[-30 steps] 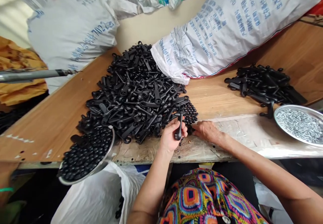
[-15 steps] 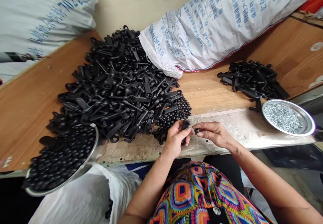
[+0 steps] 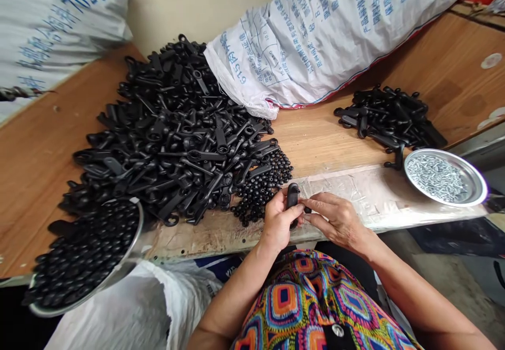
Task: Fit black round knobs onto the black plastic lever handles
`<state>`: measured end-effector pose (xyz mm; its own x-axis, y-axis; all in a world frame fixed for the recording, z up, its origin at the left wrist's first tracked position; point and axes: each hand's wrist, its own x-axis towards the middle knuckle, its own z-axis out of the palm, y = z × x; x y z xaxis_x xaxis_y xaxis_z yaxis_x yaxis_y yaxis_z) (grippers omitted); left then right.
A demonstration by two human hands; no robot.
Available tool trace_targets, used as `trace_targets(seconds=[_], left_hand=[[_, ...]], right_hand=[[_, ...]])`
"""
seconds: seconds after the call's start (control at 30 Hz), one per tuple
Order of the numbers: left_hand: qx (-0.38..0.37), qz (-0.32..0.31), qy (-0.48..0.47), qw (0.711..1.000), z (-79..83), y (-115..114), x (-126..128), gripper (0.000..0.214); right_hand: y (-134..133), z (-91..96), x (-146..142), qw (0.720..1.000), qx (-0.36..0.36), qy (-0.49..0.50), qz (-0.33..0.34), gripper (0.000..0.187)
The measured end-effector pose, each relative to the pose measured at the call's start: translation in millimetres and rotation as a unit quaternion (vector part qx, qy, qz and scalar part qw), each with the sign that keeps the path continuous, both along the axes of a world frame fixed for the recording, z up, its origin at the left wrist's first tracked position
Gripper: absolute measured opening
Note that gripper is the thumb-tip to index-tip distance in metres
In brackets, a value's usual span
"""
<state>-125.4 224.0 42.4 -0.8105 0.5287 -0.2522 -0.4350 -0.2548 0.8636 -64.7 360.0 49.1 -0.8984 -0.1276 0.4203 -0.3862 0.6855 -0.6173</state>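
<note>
My left hand (image 3: 278, 221) is closed around a black plastic crank handle (image 3: 292, 196), its rounded end pointing up and away from me. Right beside it, my right hand (image 3: 335, 216) pinches a small black knob (image 3: 307, 210) between thumb and fingers, close against the side of the handle. Fingers partly cover where the two pieces come together, so I cannot tell whether they touch. Just beyond my left hand lies a spread of small black knobs (image 3: 256, 195), at the edge of a large heap of black crank handles (image 3: 173, 134).
A metal bowl (image 3: 140, 223) full of black knobs stands at the left edge. On the right, a metal dish (image 3: 483, 187) holds small silver pins, with a smaller pile of black handles (image 3: 389, 113) behind it. A printed white sack (image 3: 292, 50) lies across the back.
My right hand has moved left, bringing the knob up to the handle in my left hand. The handle now stands more upright. The whole view has shifted slightly.
</note>
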Motion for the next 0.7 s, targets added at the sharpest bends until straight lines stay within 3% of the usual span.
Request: trace_targets(seconds=[0.13,0.2,0.27,0.37,0.5,0.6,0.7], left_hand=[[-0.075,-0.006,0.073,0.995,-5.9,-0.4,1.3,0.022],[-0.113,-0.001,0.108,0.988,-7.5,-2.8,-0.1,0.017],[-0.140,0.011,0.141,0.980,-7.6,-5.8,-2.2,0.015],[-0.177,0.012,0.203,0.963,-5.5,-8.6,-4.0,0.013],[-0.200,0.025,0.277,0.940,-2.6,-6.4,-2.6,0.023],[-0.185,0.041,0.324,0.927,-2.2,-3.4,-1.7,0.033],[-0.183,0.045,0.375,0.908,-3.4,-2.3,-2.2,0.038]], right_hand=[[5.8,13.2,-1.2,0.993,0.046,-0.104,-0.006,0.021],[12.0,16.0,-2.8,0.991,-0.006,-0.135,-0.021,0.021],[18.6,13.7,-5.4,0.981,-0.115,-0.149,-0.042,0.021],[23.2,1.3,-10.6,0.925,-0.330,-0.177,-0.063,0.023],[13.1,-18.7,-16.9,0.801,-0.567,-0.190,-0.029,0.020],[1.6,-25.7,-19.2,0.757,-0.626,-0.186,-0.009,0.017],[-5.2,-26.6,-20.3,0.748,-0.640,-0.176,-0.015,0.017]])
